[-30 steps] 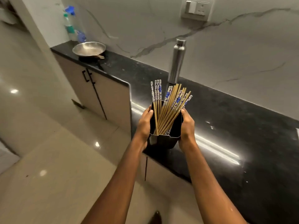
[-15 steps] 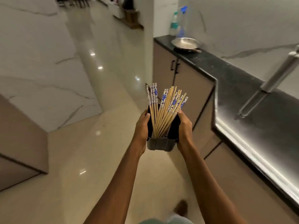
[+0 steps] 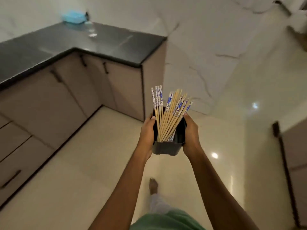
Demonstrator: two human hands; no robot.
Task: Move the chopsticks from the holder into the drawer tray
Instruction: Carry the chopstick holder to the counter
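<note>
A: Head cam, what's the room like?
B: Glossy cream floor [image 3: 86,171] w/ ceiling-light glints, white marble-look wall [image 3: 207,52] far right. L-shaped black desk [image 3: 106,45] far left over beige cabinets [image 3: 126,87] w/ dark handles; drawers [image 3: 18,153] near left. Blurry blue thing [image 3: 73,18] at desk's far end, can't tell what.
A: Hands?
B: Left hand [image 3: 147,131] and right hand [image 3: 191,133] clamped on opposite sides of the dark holder [image 3: 166,147], held in mid-air over the floor, away from the desk.
A: Chopsticks?
B: Chopsticks [image 3: 169,113] all in the holder, fanned out, patterned blue-white ends up.
A: Anything else?
B: Bare foot [image 3: 153,185] on the floor below, green clothing [image 3: 167,220] at near edge. Another cabinet [image 3: 294,146] near right.
</note>
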